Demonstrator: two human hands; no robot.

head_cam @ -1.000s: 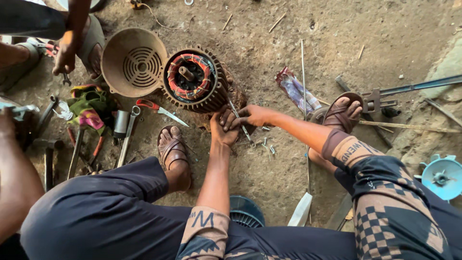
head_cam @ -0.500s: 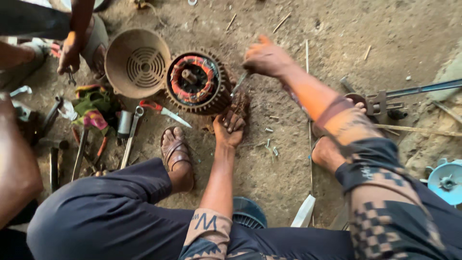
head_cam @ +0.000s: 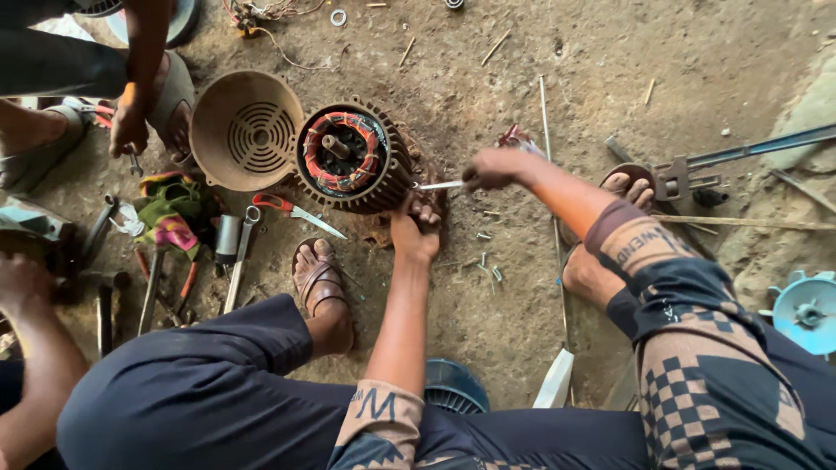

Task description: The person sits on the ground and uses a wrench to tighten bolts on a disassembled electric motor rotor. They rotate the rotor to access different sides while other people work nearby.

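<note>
The right hand is closed around the handle of a slim metal tool, a screwdriver or rod by its look, whose tip now points at the side of the finned electric motor. Half a second ago this hand was raised above the motor; a second ago it lay low on the ground beside the left, so it has lifted, swung out and come back level with the casing. The left hand has stayed put, fingers curled against the motor's lower edge, bracing it on the dirt floor. The motor stands on end, copper windings and shaft facing up, touching the round fan cover to its left. Red-handled pliers lie just beside it, loose screws near the left hand.
</note>
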